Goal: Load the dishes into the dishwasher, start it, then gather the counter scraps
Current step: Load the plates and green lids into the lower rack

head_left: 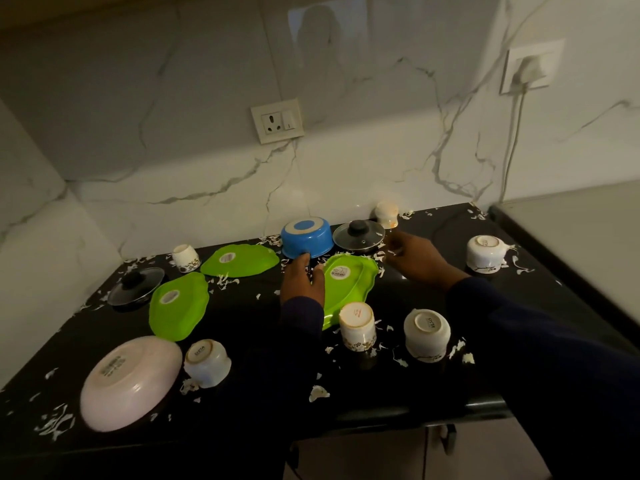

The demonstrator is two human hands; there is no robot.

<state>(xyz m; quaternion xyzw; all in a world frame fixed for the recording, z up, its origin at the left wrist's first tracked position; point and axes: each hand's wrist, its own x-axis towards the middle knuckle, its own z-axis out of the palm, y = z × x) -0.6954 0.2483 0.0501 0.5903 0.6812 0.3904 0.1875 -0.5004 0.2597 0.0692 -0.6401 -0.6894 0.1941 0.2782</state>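
Dishes lie upside down on a black counter (263, 344). My left hand (300, 280) reaches forward, its fingertips touching the near rim of a blue bowl (304, 239). Beside the bowl sits a glass lid (358, 234) with a black knob. My right hand (417, 256) hovers at the lid's right edge, fingers loosely extended and holding nothing. A green plate (349, 284) lies between my hands, and two more green plates (239, 259) (178, 306) lie to the left. Several white cups (356, 326) stand around. White scraps (318, 393) litter the counter.
A pink plate (130, 379) and a second glass lid (136, 284) sit at the left. A small stained cup (386, 213) stands against the marble wall. A wall socket (277, 121) faces me; a plugged cable (516, 129) hangs at the right. A pale surface (571, 244) borders the counter.
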